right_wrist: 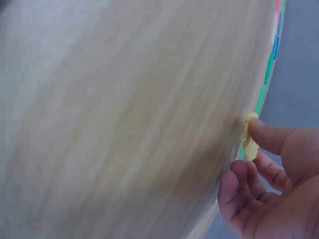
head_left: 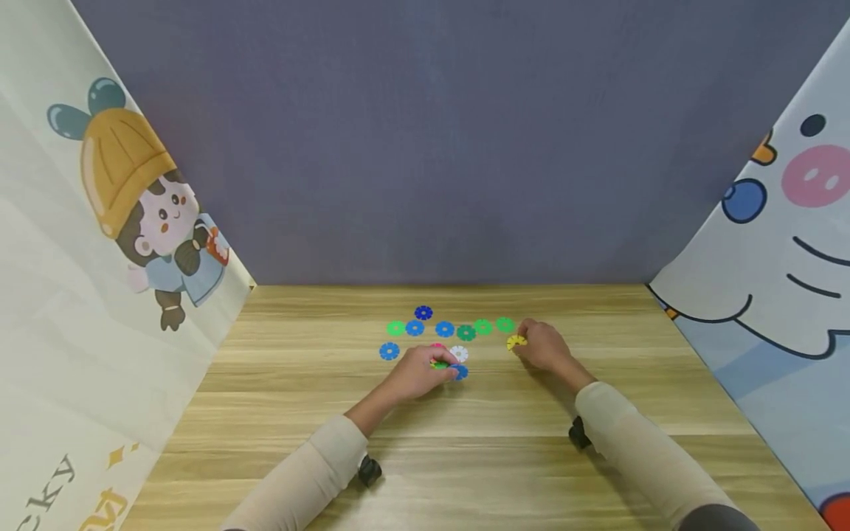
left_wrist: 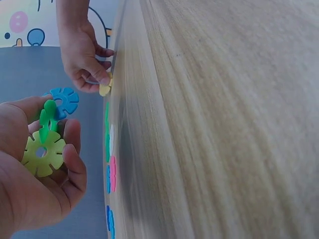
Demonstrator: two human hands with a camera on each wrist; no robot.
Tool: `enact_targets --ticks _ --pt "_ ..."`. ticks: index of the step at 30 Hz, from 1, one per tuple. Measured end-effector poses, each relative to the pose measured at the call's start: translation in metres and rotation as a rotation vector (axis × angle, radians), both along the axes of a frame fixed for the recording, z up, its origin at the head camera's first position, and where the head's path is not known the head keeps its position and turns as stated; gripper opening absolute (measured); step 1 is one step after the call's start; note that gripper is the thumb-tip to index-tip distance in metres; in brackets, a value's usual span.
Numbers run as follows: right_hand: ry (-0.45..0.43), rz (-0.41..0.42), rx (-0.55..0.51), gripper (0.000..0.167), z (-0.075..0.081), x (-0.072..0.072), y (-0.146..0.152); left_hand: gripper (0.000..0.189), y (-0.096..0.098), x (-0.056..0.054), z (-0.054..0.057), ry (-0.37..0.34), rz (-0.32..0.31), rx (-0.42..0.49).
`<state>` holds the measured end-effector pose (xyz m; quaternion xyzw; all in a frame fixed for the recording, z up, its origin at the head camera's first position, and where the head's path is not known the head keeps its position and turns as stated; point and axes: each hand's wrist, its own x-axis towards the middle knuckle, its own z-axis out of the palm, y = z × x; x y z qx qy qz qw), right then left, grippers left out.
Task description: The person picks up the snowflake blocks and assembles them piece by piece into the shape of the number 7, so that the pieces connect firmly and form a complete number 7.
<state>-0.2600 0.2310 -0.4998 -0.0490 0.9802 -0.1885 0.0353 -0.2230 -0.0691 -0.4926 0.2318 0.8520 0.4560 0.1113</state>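
My left hand (head_left: 417,375) grips a joined cluster of notched plastic discs, raised above the table. In the left wrist view it consists of a yellow disc (left_wrist: 46,168) by the curled fingers, a green disc (left_wrist: 46,121) edge-on in the middle, and a blue disc (left_wrist: 70,105) at the far end. Farther right, my right hand (head_left: 546,346) pinches a single yellow disc (right_wrist: 251,145) between thumb and fingers, close to the tabletop. A white disc (head_left: 464,349) and a pink disc (head_left: 436,344), partly hidden, lie just beyond the left hand.
Several loose discs lie flat on the wooden table (head_left: 505,457), among them a dark blue disc (head_left: 417,313), a teal disc (head_left: 461,335) and a light green disc (head_left: 500,324). A grey wall (head_left: 451,147) rises at the back, with printed cartoon panels on both sides.
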Motion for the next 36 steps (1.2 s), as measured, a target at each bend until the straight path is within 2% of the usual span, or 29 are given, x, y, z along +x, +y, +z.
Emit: enact_targets --ticks 6,12,15,22,31,36 --pt "-0.003 -0.02 -0.011 0.023 0.002 0.001 0.001 0.008 0.0 0.0 0.001 0.002 0.001 -0.006" --pt "-0.016 -0.008 -0.041 0.023 0.003 0.004 0.001 0.008 0.001 0.0 0.001 -0.004 0.0 0.006" --pt "-0.062 -0.016 -0.094 0.022 0.004 0.007 -0.002 0.01 0.001 0.0 0.002 -0.005 -0.005 0.011" --pt "-0.096 0.04 -0.197 0.027 0.004 0.014 -0.009 0.012 0.004 -0.001 0.002 0.019 -0.008 -0.001" --pt "-0.286 0.05 -0.599 0.027 0.001 0.025 -0.02 0.013 0.004 -0.001 0.001 0.029 0.001 -0.001" --pt "-0.352 0.059 -0.689 0.027 0.0 0.029 -0.027 0.013 0.003 -0.002 0.0 0.038 0.006 -0.007"
